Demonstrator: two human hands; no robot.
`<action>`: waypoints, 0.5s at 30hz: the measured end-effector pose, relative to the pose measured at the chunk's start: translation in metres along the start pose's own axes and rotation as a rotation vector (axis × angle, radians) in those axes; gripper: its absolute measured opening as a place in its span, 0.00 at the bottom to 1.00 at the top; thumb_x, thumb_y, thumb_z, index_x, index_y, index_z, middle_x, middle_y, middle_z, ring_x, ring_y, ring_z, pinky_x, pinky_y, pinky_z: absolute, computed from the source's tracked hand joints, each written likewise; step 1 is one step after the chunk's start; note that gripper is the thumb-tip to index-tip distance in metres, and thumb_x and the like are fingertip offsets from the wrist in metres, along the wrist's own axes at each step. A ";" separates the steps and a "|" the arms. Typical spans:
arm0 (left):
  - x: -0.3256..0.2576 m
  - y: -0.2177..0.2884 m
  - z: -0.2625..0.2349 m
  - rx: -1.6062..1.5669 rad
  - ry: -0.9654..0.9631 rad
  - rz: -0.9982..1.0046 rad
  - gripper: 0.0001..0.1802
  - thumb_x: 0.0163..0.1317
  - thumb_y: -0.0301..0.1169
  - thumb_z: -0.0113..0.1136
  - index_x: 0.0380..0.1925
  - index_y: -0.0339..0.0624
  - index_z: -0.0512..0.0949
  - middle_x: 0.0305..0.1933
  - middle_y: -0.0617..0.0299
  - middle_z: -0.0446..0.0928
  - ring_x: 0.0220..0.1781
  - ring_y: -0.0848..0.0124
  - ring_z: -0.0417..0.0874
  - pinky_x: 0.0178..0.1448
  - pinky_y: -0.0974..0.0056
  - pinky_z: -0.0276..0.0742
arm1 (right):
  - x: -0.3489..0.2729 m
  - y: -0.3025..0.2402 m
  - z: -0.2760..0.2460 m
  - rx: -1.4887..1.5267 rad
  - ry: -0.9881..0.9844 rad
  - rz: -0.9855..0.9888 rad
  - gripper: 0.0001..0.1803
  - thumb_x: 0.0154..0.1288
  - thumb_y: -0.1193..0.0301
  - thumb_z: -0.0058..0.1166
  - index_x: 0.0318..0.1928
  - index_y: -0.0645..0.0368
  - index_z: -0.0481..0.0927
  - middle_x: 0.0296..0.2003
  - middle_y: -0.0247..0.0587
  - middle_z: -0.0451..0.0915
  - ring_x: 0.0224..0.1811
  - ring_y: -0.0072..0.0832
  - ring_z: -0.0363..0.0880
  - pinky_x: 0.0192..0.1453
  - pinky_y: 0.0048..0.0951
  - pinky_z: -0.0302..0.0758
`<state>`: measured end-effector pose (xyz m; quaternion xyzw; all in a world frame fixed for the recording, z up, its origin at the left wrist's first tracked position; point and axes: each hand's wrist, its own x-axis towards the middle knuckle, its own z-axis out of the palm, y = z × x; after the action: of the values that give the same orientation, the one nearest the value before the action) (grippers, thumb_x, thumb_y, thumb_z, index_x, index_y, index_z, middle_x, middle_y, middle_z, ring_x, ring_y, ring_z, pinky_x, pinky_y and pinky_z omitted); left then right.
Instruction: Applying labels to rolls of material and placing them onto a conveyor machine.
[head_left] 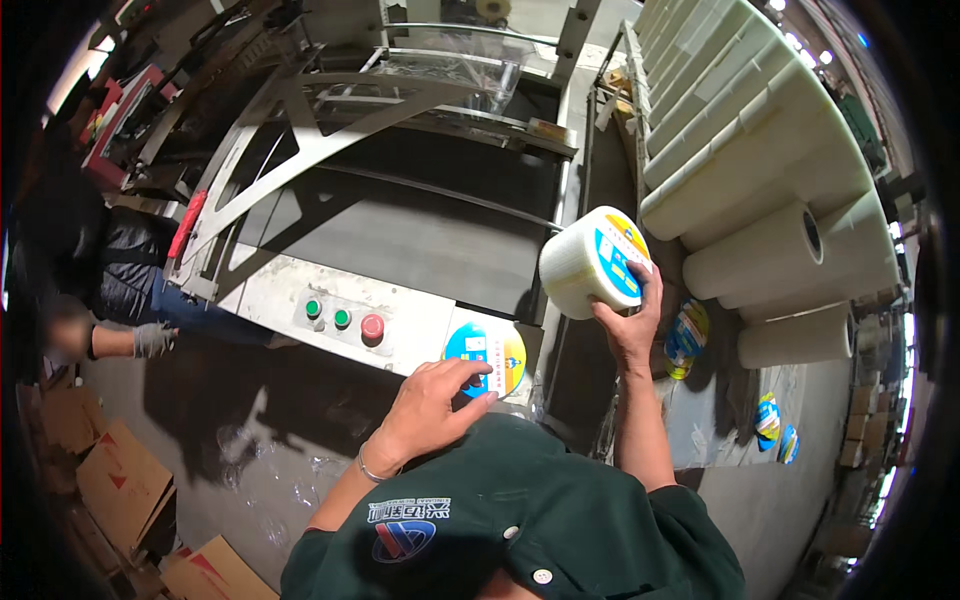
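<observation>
My right hand [632, 322] grips a thick white roll [572, 270] by its labelled end, thumb at the lower edge and fingers on the face. A round blue, white and yellow label [622, 262] covers that end. The roll is held tilted, above the right corner of a machine. At the machine's front edge lies another round label [508, 360] of the same colours; whether it is one or a stack I cannot tell. My left hand [432, 408] reaches over its left part, fingertips on it and thumb apart from the fingers. A bracelet circles my left wrist.
Two green buttons and a red one [372, 327] sit on the machine's front panel [270, 285]. Large white rolls [750, 150] stand to the right, with more labels [686, 340] below. A co-worker's gloved hand [154, 341] shows at left, above cardboard [122, 480].
</observation>
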<state>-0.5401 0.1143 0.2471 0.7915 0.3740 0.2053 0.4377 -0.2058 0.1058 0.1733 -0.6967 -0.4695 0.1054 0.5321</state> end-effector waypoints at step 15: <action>0.037 -0.053 -0.031 -0.050 -0.092 0.010 0.19 0.64 0.38 0.70 0.50 0.39 0.83 0.43 0.51 0.85 0.44 0.53 0.87 0.54 0.55 0.79 | 0.042 0.004 0.058 -0.011 0.038 0.021 0.42 0.37 0.64 0.77 0.58 0.61 0.78 0.64 0.51 0.71 0.66 0.46 0.73 0.73 0.41 0.69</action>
<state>-0.5585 0.1775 0.2186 0.7907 0.3440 0.1802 0.4732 -0.2189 0.1749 0.1613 -0.7065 -0.4525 0.0950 0.5359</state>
